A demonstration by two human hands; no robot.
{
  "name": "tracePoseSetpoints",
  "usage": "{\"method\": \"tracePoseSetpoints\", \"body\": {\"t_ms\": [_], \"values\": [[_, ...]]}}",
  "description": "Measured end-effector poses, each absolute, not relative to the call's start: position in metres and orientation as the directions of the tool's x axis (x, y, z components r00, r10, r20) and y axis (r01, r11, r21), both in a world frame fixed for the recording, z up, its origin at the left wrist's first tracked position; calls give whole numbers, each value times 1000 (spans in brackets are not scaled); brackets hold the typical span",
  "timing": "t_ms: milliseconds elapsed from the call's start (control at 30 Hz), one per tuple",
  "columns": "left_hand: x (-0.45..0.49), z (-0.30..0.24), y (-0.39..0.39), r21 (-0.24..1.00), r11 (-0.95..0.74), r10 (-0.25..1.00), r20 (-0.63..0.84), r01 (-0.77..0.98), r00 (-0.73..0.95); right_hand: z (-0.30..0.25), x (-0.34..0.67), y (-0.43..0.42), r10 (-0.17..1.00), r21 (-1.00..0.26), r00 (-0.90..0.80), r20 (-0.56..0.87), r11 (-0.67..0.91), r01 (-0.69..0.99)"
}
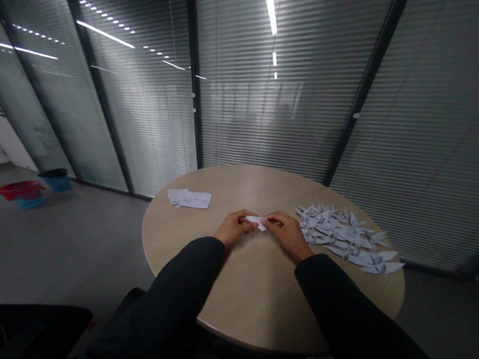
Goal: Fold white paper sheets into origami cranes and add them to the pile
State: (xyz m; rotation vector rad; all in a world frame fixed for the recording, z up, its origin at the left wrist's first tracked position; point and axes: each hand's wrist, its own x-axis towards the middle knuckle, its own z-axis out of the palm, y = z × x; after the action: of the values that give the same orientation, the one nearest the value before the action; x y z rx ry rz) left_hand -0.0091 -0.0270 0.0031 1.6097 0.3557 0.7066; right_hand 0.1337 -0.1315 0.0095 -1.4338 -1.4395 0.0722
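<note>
My left hand [233, 229] and my right hand [287, 233] meet above the middle of a round light-wood table [249, 297]. Between their fingertips they both pinch a small folded piece of white paper [257, 221], partly hidden by my fingers. Just right of my right hand lies a heap of several folded paper cranes [340, 233], their wings overlapping. Beyond my hands, toward the far left of the tabletop, sits a small stack of white paper sheets [189, 198]. Neither hand touches the heap or the stack.
Glass partitions with grey blinds [392, 122] curve around the far side of the table. A dark chair back [25, 334] stands at lower left. Far left on the grey floor are a red-and-blue bucket [23, 194] and a dark-rimmed blue bin [56, 180].
</note>
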Motion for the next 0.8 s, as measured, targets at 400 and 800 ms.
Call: {"method": "tracePoseSetpoints", "body": {"t_ms": [400,800], "values": [[-12,9,-27,965,80,611,151,-250,777,13,133,-134,722,-623,248,646,310,718],[-15,12,-27,920,281,670,15,-272,743,13,130,-133,728,-514,114,676,355,781]]}}
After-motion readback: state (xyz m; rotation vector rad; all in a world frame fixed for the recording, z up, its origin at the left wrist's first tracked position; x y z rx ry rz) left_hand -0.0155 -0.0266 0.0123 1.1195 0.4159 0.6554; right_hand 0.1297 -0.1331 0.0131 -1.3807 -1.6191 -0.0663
